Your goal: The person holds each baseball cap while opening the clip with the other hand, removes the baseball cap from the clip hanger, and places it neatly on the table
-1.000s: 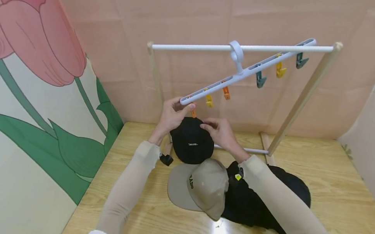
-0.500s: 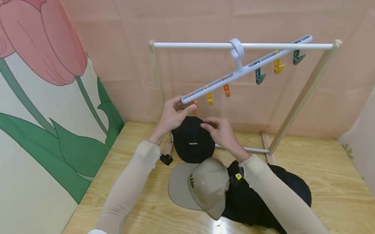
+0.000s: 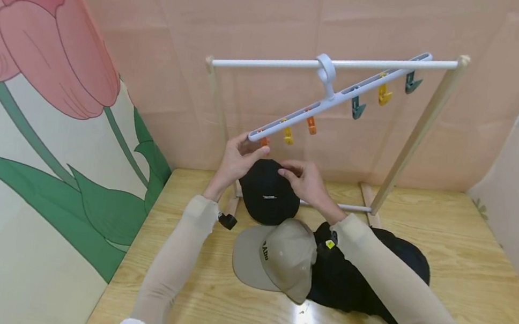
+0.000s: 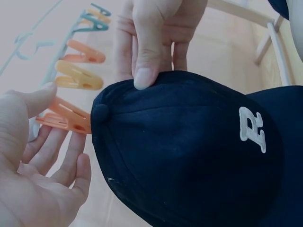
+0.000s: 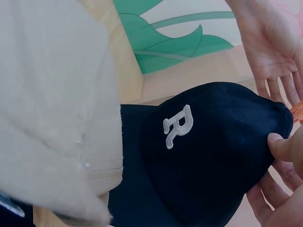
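My left hand (image 3: 237, 159) pinches the orange clip (image 4: 71, 118) at the near left end of the pale hanger (image 3: 330, 103). Thumb on the upper lever, fingers under the lower one. The clip's tip meets the crown edge of a dark cap (image 4: 189, 137), right by its top button. With thumb and fingers, my right hand (image 3: 308, 181) grips the same crown from the other side. This cap hangs with its brim down and bears a white R (image 5: 179, 126); a small white label shows on it in the head view. The hanger's hook sits over the white rail (image 3: 271, 65).
More clips, such as a yellow clip (image 3: 287, 134) and a dark green clip (image 3: 357, 108), hang along the hanger. Below, a beige cap (image 3: 289, 255) lies against black caps (image 3: 352, 281) on the wooden table (image 3: 202, 311). A wooden post (image 3: 418, 138) supports the rail's right end.
The dark cap has shifted slightly up and right in the head view. The hanger's near end and its orange clip have moved a little up and left. Both hands keep their grip.
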### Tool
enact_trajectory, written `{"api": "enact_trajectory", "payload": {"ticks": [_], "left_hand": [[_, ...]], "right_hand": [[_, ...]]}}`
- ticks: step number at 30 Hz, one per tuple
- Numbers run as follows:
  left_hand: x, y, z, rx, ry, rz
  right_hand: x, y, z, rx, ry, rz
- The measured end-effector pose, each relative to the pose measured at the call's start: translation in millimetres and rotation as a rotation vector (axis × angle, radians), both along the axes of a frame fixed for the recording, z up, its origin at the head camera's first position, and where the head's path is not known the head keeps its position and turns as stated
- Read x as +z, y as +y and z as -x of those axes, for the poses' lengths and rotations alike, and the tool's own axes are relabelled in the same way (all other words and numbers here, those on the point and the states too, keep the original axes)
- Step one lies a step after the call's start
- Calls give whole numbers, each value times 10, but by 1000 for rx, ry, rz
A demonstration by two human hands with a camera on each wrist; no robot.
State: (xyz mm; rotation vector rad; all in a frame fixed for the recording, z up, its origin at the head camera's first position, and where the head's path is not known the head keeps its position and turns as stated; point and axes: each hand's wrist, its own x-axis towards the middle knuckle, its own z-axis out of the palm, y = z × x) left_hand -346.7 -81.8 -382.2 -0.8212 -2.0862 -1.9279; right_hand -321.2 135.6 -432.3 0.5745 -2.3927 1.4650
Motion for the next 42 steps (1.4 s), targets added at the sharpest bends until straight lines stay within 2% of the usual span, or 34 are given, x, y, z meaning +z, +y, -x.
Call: {"api": "enact_trajectory", "payload": {"ticks": [5, 12, 16, 21, 27, 37, 42], "left_hand": [[-8, -18, -15, 38, -12, 21], [-29, -33, -39, 56, -53, 14], [-60, -64, -35, 89, -37, 44], [-102, -118, -27, 92, -8, 57], [-155, -183, -56, 93, -38, 35], [-246, -313, -63, 174, -14, 139], [-330, -382, -168, 208, -5, 185]], "right_hand": [[39, 0, -21, 2, 4, 24], [143, -27, -37, -23, 46, 23], [198, -37, -45, -23, 60, 38], [230, -40, -42, -10, 69, 62], [267, -32, -57, 0, 57, 91], [340, -36, -74, -40, 44, 95], [360, -53, -105, -56, 25, 114]]}}
